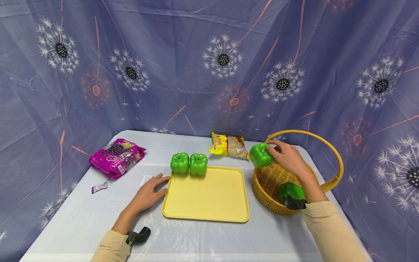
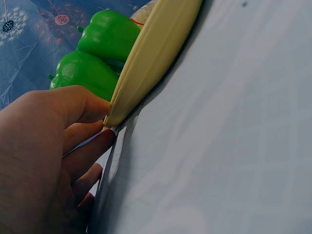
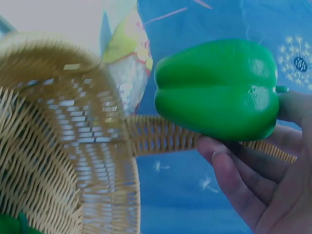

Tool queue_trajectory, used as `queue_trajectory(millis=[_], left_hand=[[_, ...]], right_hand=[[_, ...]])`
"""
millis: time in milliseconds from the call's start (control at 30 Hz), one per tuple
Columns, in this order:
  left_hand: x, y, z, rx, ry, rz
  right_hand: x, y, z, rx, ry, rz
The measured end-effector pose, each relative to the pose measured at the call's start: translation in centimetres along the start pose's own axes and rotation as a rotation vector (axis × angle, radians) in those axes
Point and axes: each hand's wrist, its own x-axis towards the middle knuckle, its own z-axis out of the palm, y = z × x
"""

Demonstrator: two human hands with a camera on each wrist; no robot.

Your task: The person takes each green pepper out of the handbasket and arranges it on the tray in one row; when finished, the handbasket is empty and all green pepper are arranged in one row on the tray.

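My right hand (image 1: 285, 155) holds a green bell pepper (image 1: 260, 155) above the left rim of a wicker basket (image 1: 266, 193). The right wrist view shows the fingers about the stem end of this pepper (image 3: 217, 90). Inside the basket lies another green pepper (image 1: 290, 193), partly hidden by the right wrist. My left hand (image 1: 152, 191) touches the left edge of a yellow tray (image 1: 206, 196), its fingers spread. In the left wrist view, fingertips (image 2: 108, 136) meet the tray's rim. Two green peppers (image 1: 180, 163) (image 1: 198, 164) stand side by side at the tray's back left corner.
A yellow and clear snack bag (image 1: 230, 146) lies behind the tray. Further left are a purple package (image 1: 118, 157) and a small purple wrapped candy (image 1: 99, 187). The basket's tall handle (image 1: 338, 160) arches up at right. A patterned blue curtain (image 1: 183, 87) hangs behind the table.
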Motion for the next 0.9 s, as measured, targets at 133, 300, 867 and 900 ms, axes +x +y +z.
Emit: queue_trajectory(millis=[133,300,867,900], left_hand=[[-0.1,-0.1,0.0,-0.002,0.0,-0.004],[-0.1,0.0,-0.1,-0.005,-0.003,-0.012],[0.0,0.1,0.0,0.001,-0.004,-0.012],[0.1,0.1,0.0,0.0,-0.003,-0.01]], right_hand=[[0.3,-1.1,0.5,0.002,0.015,-0.001],[0.9,-1.7,1.5,0.034,0.008,0.015],[3.0,-3.7,5.2,0.103,-0.027,0.049],[3.1,-3.7,5.5,0.105,-0.028,0.048]])
